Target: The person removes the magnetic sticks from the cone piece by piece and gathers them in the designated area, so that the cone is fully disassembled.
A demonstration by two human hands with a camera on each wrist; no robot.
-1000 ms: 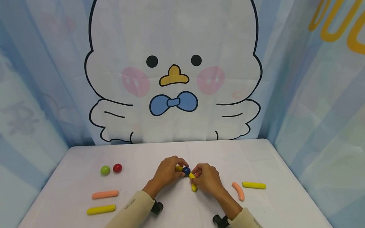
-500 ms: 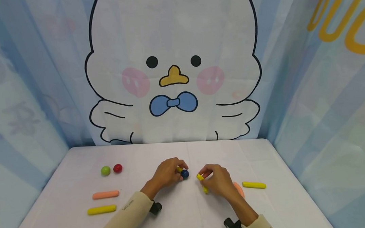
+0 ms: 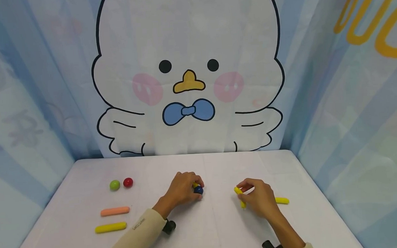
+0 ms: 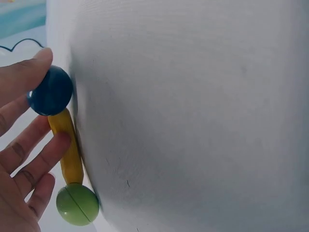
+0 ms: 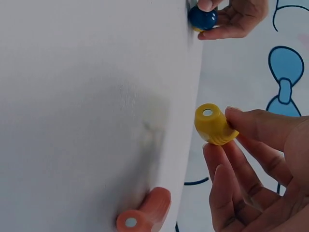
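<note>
My left hand [image 3: 181, 189] rests near the middle of the table, pinching a glossy blue ball [image 4: 53, 92] between thumb and finger. Joined in line with that ball are a straight yellow stick [image 4: 72, 159], which other fingers touch, and a green ball [image 4: 78, 205] at its far end. To the right, my right hand [image 3: 259, 197] pinches a short curved yellow stick [image 5: 212, 123] between thumb and fingers. A small silvery disc shows on its end. Below this hand in the right wrist view lies a curved orange stick [image 5: 157, 205], hidden in the head view.
On the left of the white table [image 3: 216, 234] sit a green ball [image 3: 114, 185] and a red ball [image 3: 128, 182]. An orange stick [image 3: 115, 211] and a yellow stick [image 3: 110, 227] lie nearer. Another yellow stick [image 3: 282, 200] shows partly behind the right hand.
The right hand has moved right with the curved yellow stick, away from the blue ball, and now covers the orange curved stick. The left hand has turned the blue ball slightly toward itself.
</note>
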